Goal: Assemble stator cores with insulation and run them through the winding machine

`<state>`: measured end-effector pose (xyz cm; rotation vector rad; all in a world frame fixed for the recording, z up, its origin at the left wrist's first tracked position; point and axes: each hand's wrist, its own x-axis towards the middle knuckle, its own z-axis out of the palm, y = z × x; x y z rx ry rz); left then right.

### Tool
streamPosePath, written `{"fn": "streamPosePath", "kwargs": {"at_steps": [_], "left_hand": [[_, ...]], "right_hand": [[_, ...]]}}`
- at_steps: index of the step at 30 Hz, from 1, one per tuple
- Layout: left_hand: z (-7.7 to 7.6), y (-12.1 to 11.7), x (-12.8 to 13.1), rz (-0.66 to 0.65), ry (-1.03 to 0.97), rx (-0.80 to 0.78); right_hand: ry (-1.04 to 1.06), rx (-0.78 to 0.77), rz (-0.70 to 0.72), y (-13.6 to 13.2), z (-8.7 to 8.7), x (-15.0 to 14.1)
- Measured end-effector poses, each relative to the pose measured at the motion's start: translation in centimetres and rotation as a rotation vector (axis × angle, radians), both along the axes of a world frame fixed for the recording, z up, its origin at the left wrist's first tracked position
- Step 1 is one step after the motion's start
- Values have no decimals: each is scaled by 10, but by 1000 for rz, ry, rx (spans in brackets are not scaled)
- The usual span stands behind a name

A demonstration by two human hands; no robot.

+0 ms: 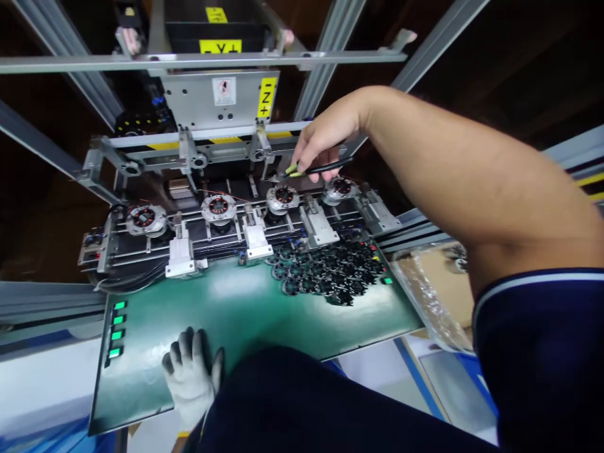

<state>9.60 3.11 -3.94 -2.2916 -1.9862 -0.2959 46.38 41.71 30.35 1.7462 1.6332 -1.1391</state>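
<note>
My bare right hand (325, 145) is closed around wire cutters (325, 167) with black and yellow-green handles. Their tips reach to the rear edge of the third motor stator (284, 195) from the left, which sits in a round holder of the winding machine; contact cannot be made out. More stators sit in the same row: one at far left (144, 217), a second (219, 206) with thin copper wire near it, and another (340, 187) below my right hand. My left hand (189, 377), in a pale glove, rests with fingers spread on the green tabletop (226, 327).
A pile of dark stators (330, 270) lies at the table's right rear. Metal clamp blocks (257, 241) stand before the holders. Above them runs a metal crossbar (207, 63). Green buttons (117, 335) line the left edge; a cardboard box (443, 289) with plastic stands right.
</note>
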Motion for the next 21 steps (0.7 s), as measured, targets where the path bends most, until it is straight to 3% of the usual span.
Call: {"fn": "streamPosePath", "kwargs": {"at_steps": [4,9,14,21], "left_hand": [[-8,-2,-5,-27,13,-19],[-13,-2,-13,-48,48,-37],[-8,-1,-11,-37,48,-57],[-11,0,-17,-68,96,-70]], "right_hand": [[-22,-21,-33,7,-24,36],[55,-62,23,17,-46,48],[42,-60,53,25,-48,41],[-5,-71,75,30,-50,33]]}}
